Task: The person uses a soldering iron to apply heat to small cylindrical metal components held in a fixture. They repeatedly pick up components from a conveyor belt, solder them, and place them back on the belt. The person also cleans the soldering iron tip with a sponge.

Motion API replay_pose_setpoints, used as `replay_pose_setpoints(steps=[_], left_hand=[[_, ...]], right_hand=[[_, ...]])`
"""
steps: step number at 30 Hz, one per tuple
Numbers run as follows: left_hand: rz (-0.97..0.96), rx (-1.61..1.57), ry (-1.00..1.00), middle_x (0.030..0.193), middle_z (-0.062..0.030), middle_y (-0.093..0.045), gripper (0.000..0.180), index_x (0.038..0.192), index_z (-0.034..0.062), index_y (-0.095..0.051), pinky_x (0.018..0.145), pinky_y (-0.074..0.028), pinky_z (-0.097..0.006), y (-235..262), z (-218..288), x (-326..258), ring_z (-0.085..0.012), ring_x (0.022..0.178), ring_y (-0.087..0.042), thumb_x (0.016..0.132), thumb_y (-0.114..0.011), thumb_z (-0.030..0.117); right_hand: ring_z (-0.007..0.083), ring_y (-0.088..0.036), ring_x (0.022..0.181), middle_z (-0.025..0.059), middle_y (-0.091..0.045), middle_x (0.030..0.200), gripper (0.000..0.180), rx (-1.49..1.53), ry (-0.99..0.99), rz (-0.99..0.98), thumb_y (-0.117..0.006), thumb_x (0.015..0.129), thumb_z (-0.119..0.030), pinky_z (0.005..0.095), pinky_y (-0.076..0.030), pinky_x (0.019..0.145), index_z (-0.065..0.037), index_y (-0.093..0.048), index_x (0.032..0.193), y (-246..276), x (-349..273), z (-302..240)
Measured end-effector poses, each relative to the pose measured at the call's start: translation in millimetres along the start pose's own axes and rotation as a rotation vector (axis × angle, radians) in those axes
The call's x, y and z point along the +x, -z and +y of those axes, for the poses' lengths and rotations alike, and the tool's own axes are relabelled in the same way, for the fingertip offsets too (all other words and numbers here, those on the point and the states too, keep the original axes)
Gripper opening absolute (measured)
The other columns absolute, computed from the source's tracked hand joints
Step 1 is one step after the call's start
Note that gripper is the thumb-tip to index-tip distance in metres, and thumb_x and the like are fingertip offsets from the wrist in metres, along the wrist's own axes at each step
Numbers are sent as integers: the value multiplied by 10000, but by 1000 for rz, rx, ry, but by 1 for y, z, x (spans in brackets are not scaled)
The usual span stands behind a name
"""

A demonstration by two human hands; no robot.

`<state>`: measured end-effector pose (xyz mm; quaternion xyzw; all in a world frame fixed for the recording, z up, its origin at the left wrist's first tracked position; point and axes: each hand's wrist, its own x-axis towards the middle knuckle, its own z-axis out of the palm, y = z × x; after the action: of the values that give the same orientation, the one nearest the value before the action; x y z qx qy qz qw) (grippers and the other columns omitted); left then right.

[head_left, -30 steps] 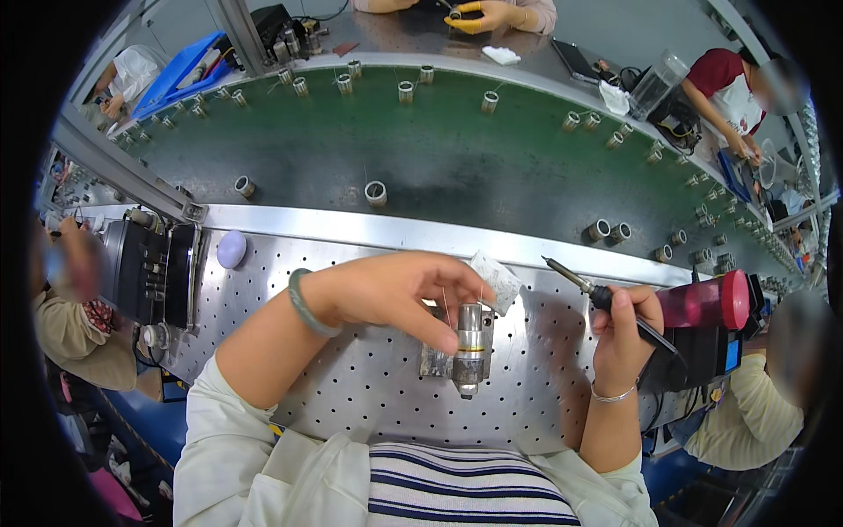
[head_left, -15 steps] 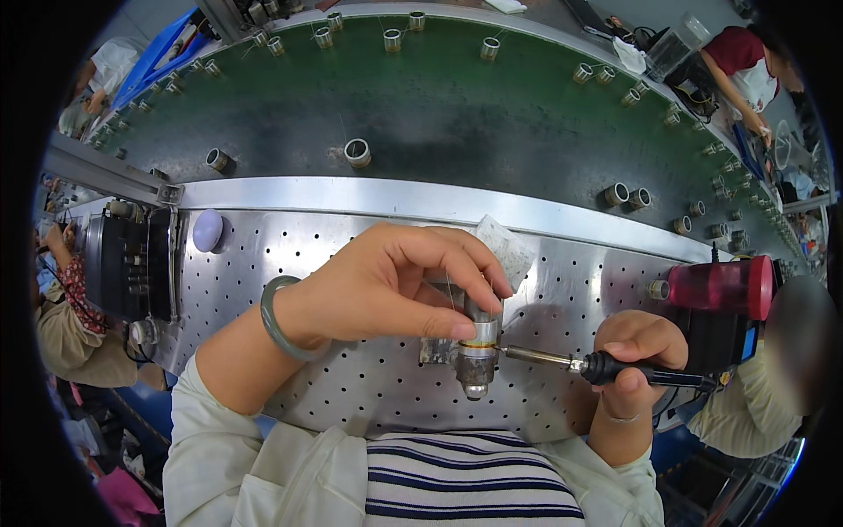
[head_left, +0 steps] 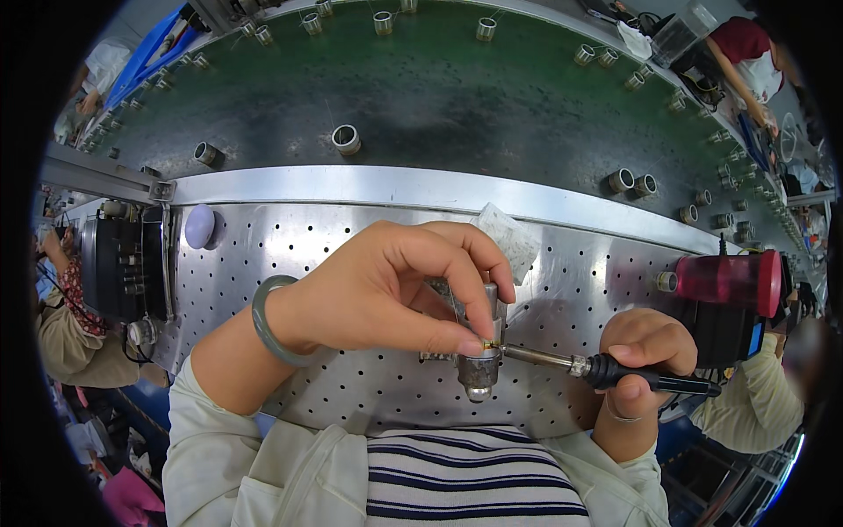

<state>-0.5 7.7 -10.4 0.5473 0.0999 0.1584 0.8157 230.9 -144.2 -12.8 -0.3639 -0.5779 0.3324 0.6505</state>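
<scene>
My left hand [head_left: 378, 285], a bangle on its wrist, reaches over an upright metal holder [head_left: 477, 376] with a rounded shiny lower end. Thumb and index finger are pressed together on a small silver metal ring [head_left: 497, 330] seated around this holder. A bit of yellowish band shows beside the fingertips; the rest is covered by them. In my right hand [head_left: 648, 347] is a soldering iron [head_left: 606, 369] with a black handle, held nearly level. Its tip meets the right side of the ring near my left fingertips; exact contact is too small to tell.
Beneath lies a perforated metal plate [head_left: 369, 386]. Beyond its aluminium rail [head_left: 351, 184] runs a green belt [head_left: 421, 97] carrying several metal rings. A whitish sheet [head_left: 509, 241], lilac egg-shaped object [head_left: 199, 226], red canister [head_left: 729, 281] and black device [head_left: 114, 268] stand around. Other people sit at both sides.
My left thumb and index finger have slid down the ring and now cover most of the yellowish band. The soldering iron's tip stays at the ring's right side. The view has shifted slightly.
</scene>
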Motion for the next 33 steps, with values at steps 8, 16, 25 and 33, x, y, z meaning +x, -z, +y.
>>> replay_pose_setpoints(steps=[8,16,25,33], left_hand=[[-15,41,-44,1098,-186,-585,167,790,42,-714,939,-443,-339,3,-3,-1,-229,1017,-586,671,-779,-56],[-20,38,-52,1099,-187,-586,168,786,46,-721,951,-443,-353,4,-5,-1,-240,1023,-588,661,-790,-43],[-16,59,-59,1095,-188,-592,175,785,53,-724,939,-450,-344,4,-4,-1,-244,1021,-590,656,-795,-43],[-14,51,-60,1091,-187,-595,181,784,56,-726,943,-443,-338,4,-4,0,-239,1020,-589,652,-794,-48]], right_hand=[[176,-548,440,101,-596,597,250,-33,11,-24,-788,714,-95,262,-420,418,51,-617,824,0,2,-1],[180,-552,446,97,-600,606,274,-3,18,-23,-806,702,-107,261,-424,425,45,-628,843,1,1,0],[184,-564,463,101,-606,616,282,-45,18,-39,-819,686,-113,263,-432,438,39,-631,830,3,2,0],[193,-569,469,109,-613,626,287,-42,34,-78,-818,683,-108,266,-436,445,42,-628,838,7,3,1]])
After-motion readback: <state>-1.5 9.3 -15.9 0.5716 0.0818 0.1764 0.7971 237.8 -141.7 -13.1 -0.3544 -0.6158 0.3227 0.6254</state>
